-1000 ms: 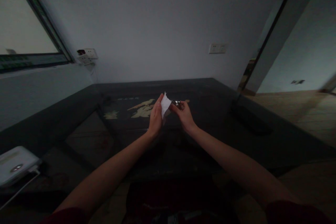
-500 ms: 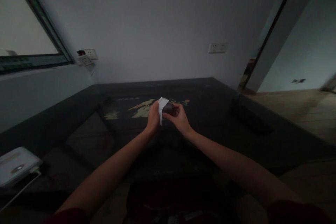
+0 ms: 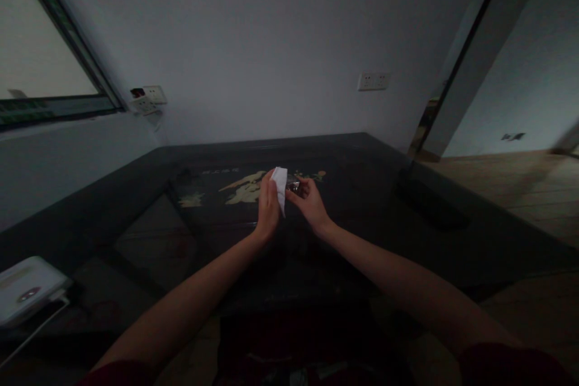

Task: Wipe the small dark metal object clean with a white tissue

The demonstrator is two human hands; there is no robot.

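Dark, glossy table (image 3: 344, 271), set against a pale wall (image 3: 253, 42); decorated with a pale bird-like motif (image 3: 246, 187) toward its far edge. White device (image 3: 31, 286), with white cable (image 3: 34, 335), at the table's near left corner. Dark elongated object (image 3: 432, 205), toward the right edge. Double wall socket (image 3: 373, 81), above the far edge. Window (image 3: 40, 36), upper left.

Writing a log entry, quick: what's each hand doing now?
Left hand: holding a white tissue.
Right hand: closed on a small shiny object, too dim to identify.
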